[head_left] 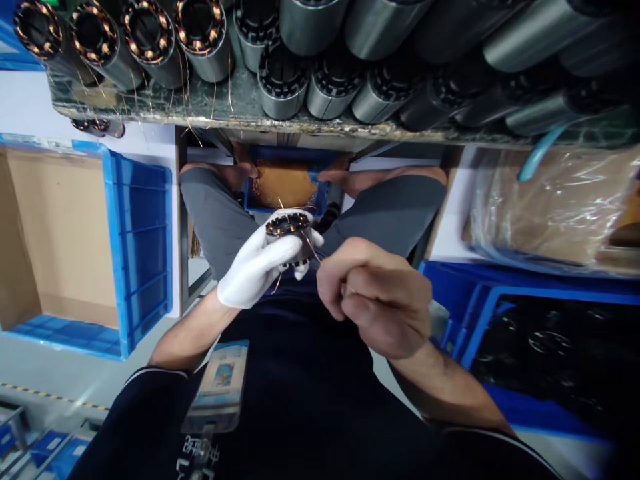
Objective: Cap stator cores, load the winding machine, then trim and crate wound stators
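Observation:
A motor stator (306,248) with copper wire ends sticking out sits in my left hand (260,260), which wears a white glove. The gloved fingers and thumb wrap round its metal side, so its slotted end faces up. To its right is my right hand (375,290), bare and closed in a fist-like pinch. A thin copper wire (311,247) runs from the stator toward these fingers. Its far end is lost at the fingers, and they look pinched on it.
Along the bench edge (240,123) stand several wound stators (200,33) and several others without visible copper (283,80). A blue crate (137,247) is at left, a blue bin (480,333) with dark parts at right. A blue tray (285,183) lies between my feet.

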Demonstrator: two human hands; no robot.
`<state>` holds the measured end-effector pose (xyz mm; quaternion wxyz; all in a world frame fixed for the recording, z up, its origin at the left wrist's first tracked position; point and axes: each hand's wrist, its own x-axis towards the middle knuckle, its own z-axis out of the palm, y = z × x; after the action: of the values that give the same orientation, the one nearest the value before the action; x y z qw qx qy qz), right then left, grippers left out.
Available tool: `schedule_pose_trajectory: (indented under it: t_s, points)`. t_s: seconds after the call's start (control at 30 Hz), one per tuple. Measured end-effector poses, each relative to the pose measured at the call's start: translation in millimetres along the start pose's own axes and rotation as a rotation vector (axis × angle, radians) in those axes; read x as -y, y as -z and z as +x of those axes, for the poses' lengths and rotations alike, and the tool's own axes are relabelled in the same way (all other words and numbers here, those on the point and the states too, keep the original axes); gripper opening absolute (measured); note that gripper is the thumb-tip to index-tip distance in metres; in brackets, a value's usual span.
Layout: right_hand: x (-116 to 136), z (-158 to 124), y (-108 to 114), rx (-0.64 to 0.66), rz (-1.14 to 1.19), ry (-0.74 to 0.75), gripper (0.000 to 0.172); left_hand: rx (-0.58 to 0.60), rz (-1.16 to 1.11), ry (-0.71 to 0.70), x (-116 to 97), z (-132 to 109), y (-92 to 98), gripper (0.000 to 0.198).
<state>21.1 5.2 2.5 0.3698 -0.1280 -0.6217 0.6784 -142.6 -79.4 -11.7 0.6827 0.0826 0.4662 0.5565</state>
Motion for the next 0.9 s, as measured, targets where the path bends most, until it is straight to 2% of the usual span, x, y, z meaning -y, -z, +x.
schedule_pose_trajectory:
  t_s: [0.13, 0.23, 0.3, 0.33, 0.4, 0.47, 0.53, 0.63, 0.73, 0.83, 0.9]
  points:
    - [-17.3, -12.9, -11.4, 0.133, -0.267, -0.042, 0.029, -0.103, 0.061, -0.008, 5.2, 2.4, 10.2, 0.069]
    - [-22.4, -38.9, -0.1, 0.361, -0.4, -0.082, 0.024, -0.208, 0.131, -0.108, 12.9, 7.9, 14.4, 0.052]
    - [-17.9, -52.9, 18.3, 0.46, -0.331, -0.221, 0.027, -0.258, 0.315, -0.242, 13.6, 9.5, 15.0, 0.033]
    - [-14.1, -56.5, 27.9, 0.441, -0.29, -0.315, 0.029, -0.274, 0.461, -0.342, 12.1, 8.9, 14.4, 0.026]
    - [-6.3, -55.1, 41.8, 0.255, -0.24, -0.473, 0.031, -0.278, 0.783, -0.528, 6.5, 4.6, 11.4, 0.024]
    - [-1.5, -43.4, 44.6, 0.025, -0.181, -0.569, 0.024, -0.215, 1.0, -0.596, 0.2, -2.3, 6.6, 0.042]
    - [-1.8, -26.0, 38.4, -0.083, -0.081, -0.619, 0.02, -0.131, 1.091, -0.554, -3.8, -9.4, 1.3, 0.069]
    - [-7.2, -4.1, 25.4, -0.127, 0.012, -0.653, 0.022, -0.076, 1.109, -0.459, -2.5, -17.2, -5.8, 0.093]
    - [-8.5, 0.7, 18.3, -0.168, -0.021, -0.63, 0.02, -0.147, 1.089, -0.422, 6.5, -21.9, -11.0, 0.092]
    - [-5.6, -4.7, 18.4, -0.154, -0.041, -0.571, 0.017, -0.217, 1.042, -0.563, 17.2, -23.4, -13.6, 0.074]
    - [-4.6, -7.2, 22.7, -0.13, 0.001, -0.567, 0.017, -0.204, 0.983, -0.716, 21.0, -22.7, -13.4, 0.059]
